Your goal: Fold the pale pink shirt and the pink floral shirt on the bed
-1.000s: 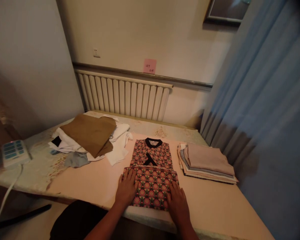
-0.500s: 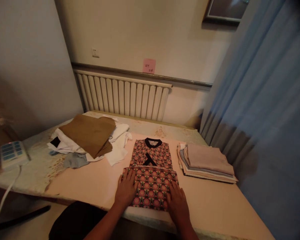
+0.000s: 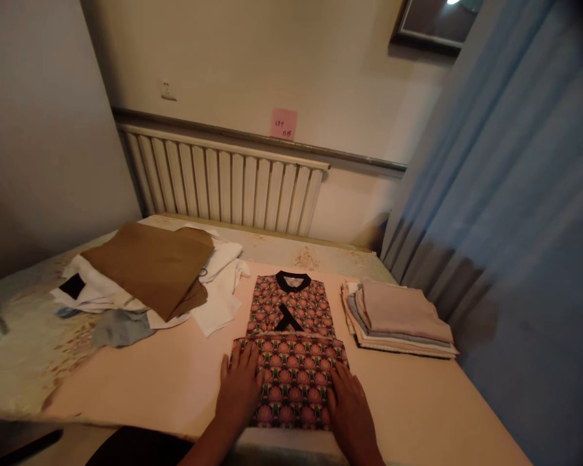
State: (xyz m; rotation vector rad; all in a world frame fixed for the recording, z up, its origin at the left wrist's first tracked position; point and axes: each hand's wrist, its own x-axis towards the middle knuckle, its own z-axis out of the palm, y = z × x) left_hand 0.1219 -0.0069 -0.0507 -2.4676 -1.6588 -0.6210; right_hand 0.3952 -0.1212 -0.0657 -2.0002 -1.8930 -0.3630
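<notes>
A patterned red-and-green shirt (image 3: pixel 291 336) with a black collar lies folded on the table (image 3: pixel 165 382), its lower part turned up over the body. My left hand (image 3: pixel 238 385) rests flat on the left edge of the folded part, fingers stretched out. My right hand (image 3: pixel 352 404) lies flat on its right edge, fingers also spread. Neither hand holds anything.
A neat stack of folded pale clothes (image 3: pixel 398 317) sits right of the shirt. A loose heap with a brown cloth (image 3: pixel 146 265) over white garments lies at the left. A radiator (image 3: pixel 223 181) runs behind the table; a blue curtain (image 3: pixel 515 213) hangs at the right.
The view has shifted right and slightly down, so the keypad device at the far left has nearly left the frame. Both hands stay flat on the shirt's folded part.
</notes>
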